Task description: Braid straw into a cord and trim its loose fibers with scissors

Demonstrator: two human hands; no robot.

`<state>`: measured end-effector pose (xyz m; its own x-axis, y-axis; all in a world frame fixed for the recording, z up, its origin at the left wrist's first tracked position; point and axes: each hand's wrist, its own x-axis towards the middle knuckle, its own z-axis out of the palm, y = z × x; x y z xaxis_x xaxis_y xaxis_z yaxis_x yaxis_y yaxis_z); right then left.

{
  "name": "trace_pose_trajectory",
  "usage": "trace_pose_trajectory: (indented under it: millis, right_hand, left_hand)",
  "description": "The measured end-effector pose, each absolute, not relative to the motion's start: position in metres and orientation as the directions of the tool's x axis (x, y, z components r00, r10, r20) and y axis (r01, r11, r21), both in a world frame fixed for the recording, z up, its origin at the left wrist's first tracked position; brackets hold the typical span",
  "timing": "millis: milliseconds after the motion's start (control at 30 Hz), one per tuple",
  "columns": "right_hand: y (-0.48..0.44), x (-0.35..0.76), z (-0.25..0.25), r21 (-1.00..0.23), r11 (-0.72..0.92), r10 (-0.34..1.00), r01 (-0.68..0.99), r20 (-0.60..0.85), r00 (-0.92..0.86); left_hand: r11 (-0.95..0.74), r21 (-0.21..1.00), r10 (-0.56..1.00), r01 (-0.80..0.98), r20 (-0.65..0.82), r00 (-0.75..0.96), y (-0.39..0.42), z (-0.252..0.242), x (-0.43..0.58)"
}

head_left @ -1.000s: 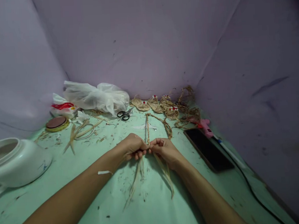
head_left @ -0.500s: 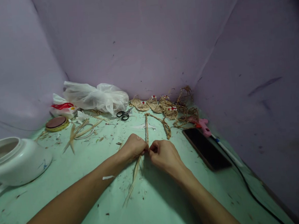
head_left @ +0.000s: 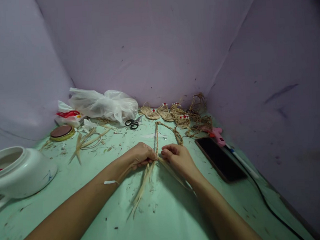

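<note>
My left hand (head_left: 139, 156) and my right hand (head_left: 177, 158) meet at the middle of the green table (head_left: 167, 222), both pinched on a braid of dry straw (head_left: 156, 138). The braided part runs away from me and bends right into a woven length (head_left: 177, 134). Loose straw strands (head_left: 142, 187) fan out toward me below my hands. My left fingers are curled in a fist round the strands; my right thumb and fingers press a strand on the right side.
Scissors (head_left: 133, 123) lie beyond the braid, beside a plastic bag (head_left: 104, 103). Woven straw pieces (head_left: 173, 111) sit at the back. A phone (head_left: 220, 159), pink glue gun (head_left: 218, 134) with cable lie right. A white jar (head_left: 18, 172), lid (head_left: 60, 131) and straw scraps (head_left: 86, 139) lie left.
My hands shifted a little at the braid's end. The loose strands now spread wider, with one strand drawn out to the right under my right hand.
</note>
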<state>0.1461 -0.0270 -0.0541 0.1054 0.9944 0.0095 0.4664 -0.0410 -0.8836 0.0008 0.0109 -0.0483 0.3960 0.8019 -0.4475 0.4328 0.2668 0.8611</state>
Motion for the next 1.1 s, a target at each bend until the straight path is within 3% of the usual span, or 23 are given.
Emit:
trace_pose_trajectory:
  millis: [100, 200, 533, 733, 800, 867, 967, 1100]
  right_hand:
    - [-0.026, 0.136, -0.063, -0.951, -0.201, 0.978, 0.235, -0.207, 0.0]
    - [-0.026, 0.131, -0.067, -0.94, -0.291, 0.955, 0.179, -0.297, -0.007]
    - [-0.026, 0.133, -0.063, -0.938, -0.331, 0.944, 0.104, -0.331, 0.012]
    - [-0.029, 0.131, -0.064, -0.951, -0.309, 0.951, 0.001, -0.309, 0.031]
    - [-0.028, 0.133, -0.064, -0.949, -0.313, 0.95, -0.017, -0.313, 0.008]
    - [-0.027, 0.136, -0.064, -0.948, -0.316, 0.948, -0.029, -0.316, -0.029]
    - [-0.027, 0.138, -0.062, -0.952, -0.305, 0.949, -0.031, -0.301, -0.095]
    - [-0.028, 0.138, -0.061, -0.971, -0.238, 0.96, -0.008, -0.234, -0.151]
  left_hand:
    - [0.251, 0.858, 0.801, 0.448, -0.444, 0.402, 0.01, -0.047, 0.002]
    - [0.227, 0.838, 0.807, 0.496, -0.447, 0.385, 0.009, -0.045, 0.004]
    - [0.033, 0.68, 0.89, 0.733, -0.353, 0.287, -0.006, -0.024, 0.008]
    - [-0.178, 0.51, 0.961, 0.841, -0.093, 0.259, -0.042, -0.027, 0.031]
    - [-0.21, 0.509, 0.955, 0.835, -0.077, 0.287, -0.042, -0.023, 0.029]
    - [-0.195, 0.557, 0.942, 0.807, -0.122, 0.312, -0.032, -0.015, 0.021]
    - [0.156, 0.811, 0.923, 0.564, -0.322, 0.209, -0.012, -0.006, 0.007]
    - [0.302, 0.82, 0.839, 0.487, -0.471, 0.272, -0.002, -0.015, 0.008]
